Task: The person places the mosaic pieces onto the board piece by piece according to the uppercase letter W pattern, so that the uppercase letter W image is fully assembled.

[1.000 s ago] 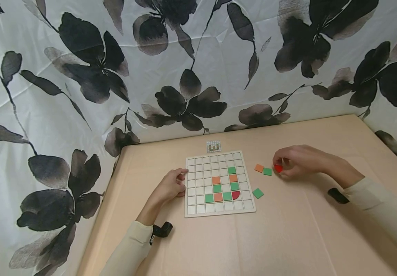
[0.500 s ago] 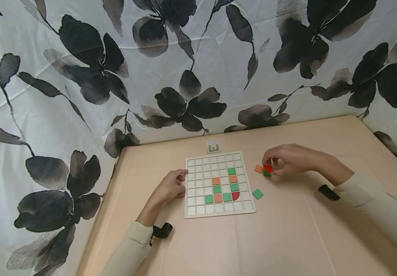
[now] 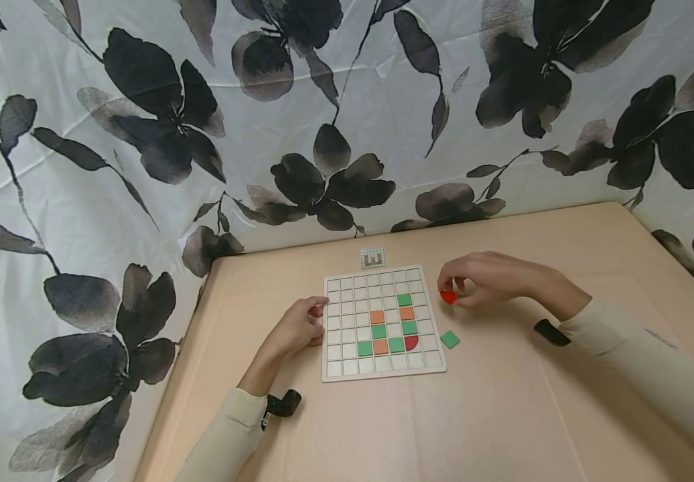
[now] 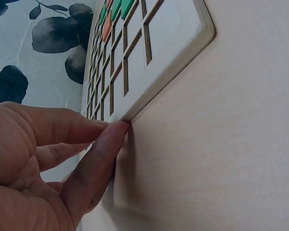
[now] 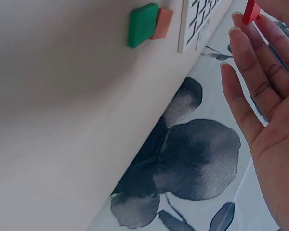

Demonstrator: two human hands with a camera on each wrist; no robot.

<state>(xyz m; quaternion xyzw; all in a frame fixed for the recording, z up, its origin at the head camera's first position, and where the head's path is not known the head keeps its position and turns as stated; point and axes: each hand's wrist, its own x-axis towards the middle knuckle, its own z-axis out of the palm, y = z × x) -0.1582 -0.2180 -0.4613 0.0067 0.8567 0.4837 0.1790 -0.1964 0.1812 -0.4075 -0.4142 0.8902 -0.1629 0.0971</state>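
Note:
A white grid board (image 3: 341, 374) lies on the table, with several green and orange square tiles and one red rounded tile (image 3: 410, 343) set in its cells. My left hand (image 3: 299, 325) pinches the board's left edge between thumb and index finger, as the left wrist view shows close up. Just right of the board, my right hand (image 3: 494, 278) holds a red tile (image 3: 447, 296) in its fingertips, raised off the tabletop in the right wrist view. A green tile (image 5: 142, 25) and an orange tile (image 5: 163, 24) lie below that hand, hidden in the head view.
One loose green tile (image 3: 450, 339) rests beside the board's right edge. Behind the board lies a small card (image 3: 373, 258) with a grid pattern. A floral curtain (image 3: 299, 100) hangs along the table's (image 3: 473, 422) back and left edges.
My right hand has carried the red tile leftward, over the loose green and orange tiles, toward the board. The left hand stays at the board's edge.

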